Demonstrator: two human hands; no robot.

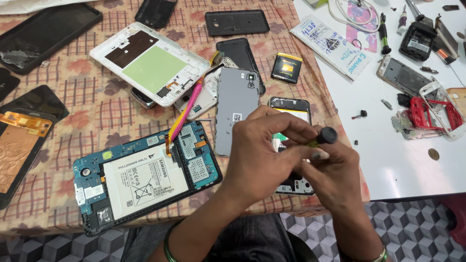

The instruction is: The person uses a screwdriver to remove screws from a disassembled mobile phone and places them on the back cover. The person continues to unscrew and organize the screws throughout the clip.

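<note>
My left hand (259, 157) and my right hand (332, 182) meet over an opened phone (291, 109) near the table's front edge. Between them is a small screwdriver (326, 136) with a black cap and a yellow-green handle. Fingers of both hands close around it. Its tip is hidden behind my hands, and they also cover most of the phone. A grey phone back cover (236, 109) lies just left of my left hand. An opened tablet (145, 177) with a white battery and blue board lies further left.
A white tablet frame (150, 63), a pink and yellow pry tool (187, 109), black covers and screens lie on the patterned cloth (97, 116). A small battery (286, 68) lies behind. The white table (388, 145) at right holds phone frames, tools and a cable.
</note>
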